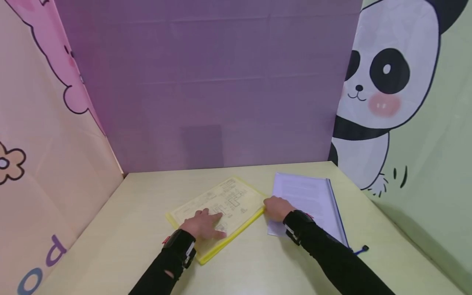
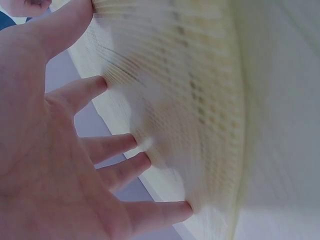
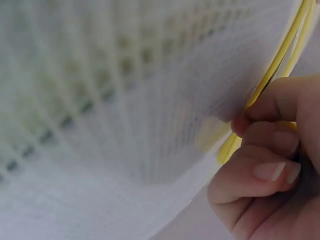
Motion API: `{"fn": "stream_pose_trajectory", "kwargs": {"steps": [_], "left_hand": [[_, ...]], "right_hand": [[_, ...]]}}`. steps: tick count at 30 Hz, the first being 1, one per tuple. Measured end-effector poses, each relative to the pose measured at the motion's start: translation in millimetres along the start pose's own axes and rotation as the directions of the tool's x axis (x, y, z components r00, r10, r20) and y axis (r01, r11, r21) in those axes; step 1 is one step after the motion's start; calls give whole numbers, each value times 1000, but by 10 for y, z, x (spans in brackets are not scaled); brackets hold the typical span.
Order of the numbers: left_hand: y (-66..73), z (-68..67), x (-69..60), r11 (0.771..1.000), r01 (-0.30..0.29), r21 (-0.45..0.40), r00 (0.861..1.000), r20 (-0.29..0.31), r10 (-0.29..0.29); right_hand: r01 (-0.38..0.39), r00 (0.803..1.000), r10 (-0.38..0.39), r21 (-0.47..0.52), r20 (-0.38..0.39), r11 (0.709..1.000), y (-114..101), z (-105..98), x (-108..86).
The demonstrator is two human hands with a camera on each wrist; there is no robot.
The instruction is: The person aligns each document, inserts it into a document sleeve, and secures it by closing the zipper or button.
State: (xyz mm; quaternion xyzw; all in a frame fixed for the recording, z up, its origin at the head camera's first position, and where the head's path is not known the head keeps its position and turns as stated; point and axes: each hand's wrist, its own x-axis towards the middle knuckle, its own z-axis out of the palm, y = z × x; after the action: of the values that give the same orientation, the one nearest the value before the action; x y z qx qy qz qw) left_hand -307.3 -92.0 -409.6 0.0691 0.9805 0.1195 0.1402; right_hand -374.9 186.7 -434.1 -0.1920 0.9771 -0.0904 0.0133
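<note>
A yellow-edged document folder [image 1: 236, 196] lies tilted on the table, a printed sheet with a diagram showing on top. My left hand [image 1: 204, 225] rests on that sheet with its fingers spread; in the left wrist view the fingertips [image 2: 125, 145] touch the glossy page. At the folder's right corner my right hand [image 1: 278, 208] pinches the edge. Seen from the right wrist, the thumb and index finger grip the yellow edge strip [image 3: 280, 65], while the other fingers [image 3: 250, 172] curl below. Part of the sheet is hidden under the left hand.
A second folder [image 1: 302, 196], pale purple with a dark blue spine, lies beneath the right forearm. A blue piece with a dark tip [image 1: 365, 248] sticks out at its lower end. The table [image 1: 140, 229] meets a purple panel [image 1: 221, 82] behind and printed side panels.
</note>
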Motion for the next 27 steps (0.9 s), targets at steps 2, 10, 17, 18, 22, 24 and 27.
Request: {"fn": "stream_pose_trajectory", "kwargs": {"steps": [2, 10, 17, 18, 22, 24, 27], "left_hand": [[3, 4, 2, 1000, -3, -1, 1000, 3, 3], [9, -5, 9, 1000, -6, 8, 1000, 5, 6], [28, -31, -16, 1000, 17, -12, 1000, 3, -17], [29, -32, -20, 1000, 18, -11, 1000, 1, -18], [32, -33, -24, 1000, 23, 1, 1000, -7, -23], [31, -35, -18, 1000, 22, 8, 1000, -6, -22], [31, -31, -16, 1000, 19, 16, 1000, -3, -19]], "right_hand": [[-9, 1000, 9, -5, 12, 1000, -15, -10, -11], [-72, 995, 72, 8, 75, 997, -32, -40, 6], [-109, 990, 108, -2, 92, 994, -72, -68, 26], [-118, 989, 117, -1, 95, 993, -79, -74, 24], [-120, 988, 119, 1, 100, 993, -108, -84, 18], [-103, 989, 103, 0, 102, 995, -127, -89, 7], [-77, 992, 77, -9, 100, 997, -165, -94, -20]]}}
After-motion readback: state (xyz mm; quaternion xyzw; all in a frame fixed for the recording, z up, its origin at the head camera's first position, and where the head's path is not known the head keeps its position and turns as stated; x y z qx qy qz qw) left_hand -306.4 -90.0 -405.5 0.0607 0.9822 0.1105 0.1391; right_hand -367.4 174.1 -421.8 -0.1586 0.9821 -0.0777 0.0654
